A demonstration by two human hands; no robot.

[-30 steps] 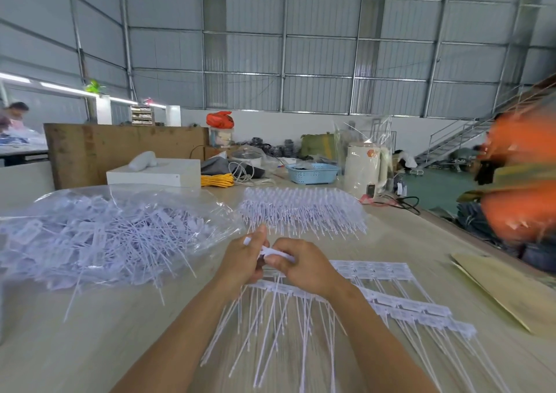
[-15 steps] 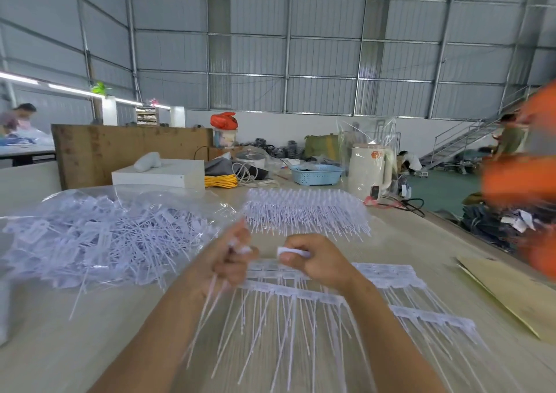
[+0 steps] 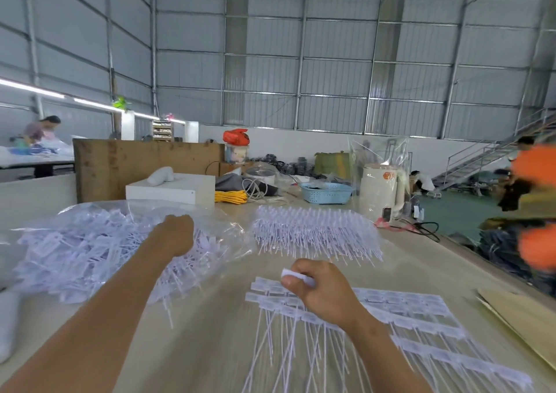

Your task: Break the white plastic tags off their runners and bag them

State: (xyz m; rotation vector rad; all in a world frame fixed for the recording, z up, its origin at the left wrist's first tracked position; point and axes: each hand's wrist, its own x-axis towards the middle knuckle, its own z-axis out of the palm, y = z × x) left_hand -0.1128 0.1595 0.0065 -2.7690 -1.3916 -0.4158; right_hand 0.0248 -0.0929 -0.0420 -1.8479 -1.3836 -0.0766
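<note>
A clear plastic bag full of loose white tags lies on the left of the table. My left hand reaches over its opening; its fingers are hidden behind the back of the hand. My right hand pinches a short white plastic strip between thumb and fingers. It hovers over several flat rows of white tags on their runners, whose long tails point toward me. A second heap of tags on runners lies further back.
Behind the bag stand a white box and a brown board. A yellow rope, blue basket and white kettle sit at the back. Cardboard lies at right, near a person in orange.
My hands have come apart. The left hand has swung left and away from me to the bag, while the right stays over the rows with the white strip.
</note>
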